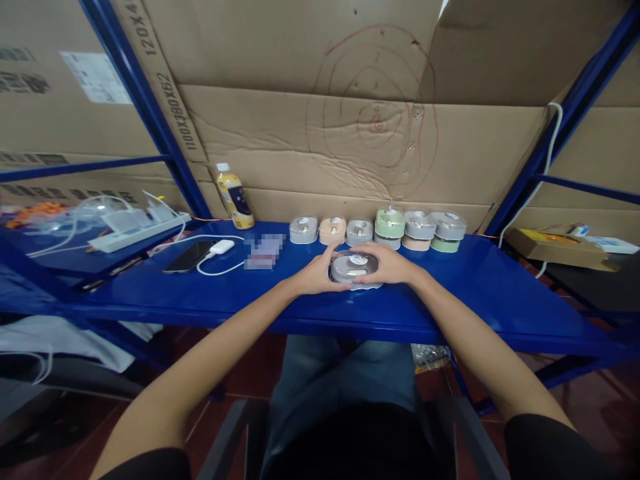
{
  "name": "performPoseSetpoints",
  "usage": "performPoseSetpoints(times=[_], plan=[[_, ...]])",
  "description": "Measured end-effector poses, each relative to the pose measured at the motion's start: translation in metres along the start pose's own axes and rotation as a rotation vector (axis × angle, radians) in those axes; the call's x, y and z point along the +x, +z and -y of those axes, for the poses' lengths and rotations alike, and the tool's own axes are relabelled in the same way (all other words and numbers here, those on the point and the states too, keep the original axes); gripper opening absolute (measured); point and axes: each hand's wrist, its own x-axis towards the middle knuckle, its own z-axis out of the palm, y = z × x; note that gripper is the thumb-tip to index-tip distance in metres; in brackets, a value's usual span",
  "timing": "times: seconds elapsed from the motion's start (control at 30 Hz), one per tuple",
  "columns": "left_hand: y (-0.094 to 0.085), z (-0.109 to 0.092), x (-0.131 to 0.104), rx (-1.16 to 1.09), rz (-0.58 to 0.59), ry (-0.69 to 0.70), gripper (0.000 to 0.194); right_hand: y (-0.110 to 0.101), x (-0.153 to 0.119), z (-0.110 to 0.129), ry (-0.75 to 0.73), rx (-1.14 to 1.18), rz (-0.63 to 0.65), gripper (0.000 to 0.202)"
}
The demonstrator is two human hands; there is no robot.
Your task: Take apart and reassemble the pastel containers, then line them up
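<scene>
Between my two hands is a grey rounded box with a clear lid (353,266), low over the blue shelf near its front. My left hand (323,272) grips its left side, thumb toward me. My right hand (393,264) wraps around the right side. A white label and a small pale piece show through the lid. Just behind stands a row of similar boxes: a single grey box (303,230), a peach box (333,231) and another grey box (360,232). Further right are stacks of two, one topped by a green box (390,223).
A yellow drink bottle (235,198) stands at the back left. Nearer lie a phone (189,257), a white charger with cable (221,248) and a blurred-out flat item (265,252). Blue posts flank the shelf (480,287), with cardboard (280,127) behind. An open carton (560,250) is at far right.
</scene>
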Motion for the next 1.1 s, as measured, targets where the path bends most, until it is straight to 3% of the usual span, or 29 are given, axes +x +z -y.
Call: performPoseSetpoints(times=[0.17,0.33,0.47,0.57,0.67,0.77,0.83,0.97,1.1], plan=[[-0.003,-0.005,0.001,0.023,0.014,0.007,0.117,0.004,0.001,-0.005,-0.021,0.029,0.023,0.077],[-0.004,-0.01,0.005,0.114,0.009,0.047,0.094,0.007,0.002,-0.006,-0.028,0.057,0.045,0.076],[-0.007,-0.014,0.004,0.153,-0.026,0.031,0.088,0.005,0.001,-0.011,0.033,0.105,0.05,0.087],[-0.015,-0.016,0.002,0.178,-0.106,-0.045,0.089,-0.009,-0.001,-0.019,0.123,0.161,-0.119,0.078],[-0.024,-0.019,0.009,0.172,-0.306,-0.192,0.083,-0.031,-0.004,-0.029,0.219,0.175,-0.461,0.065],[-0.028,-0.022,0.037,0.248,-0.57,-0.377,0.08,-0.049,-0.005,-0.041,0.282,0.146,-0.739,0.07],[-0.024,-0.024,0.065,0.333,-0.648,-0.446,0.085,-0.054,-0.006,-0.045,0.311,0.123,-0.833,0.071],[-0.003,-0.03,0.121,0.424,-0.602,-0.54,0.078,-0.052,-0.006,-0.045,0.304,0.098,-0.854,0.067],[0.023,-0.035,0.152,0.534,-0.57,-0.61,0.081,-0.048,-0.006,-0.044,0.304,0.079,-0.813,0.067]])
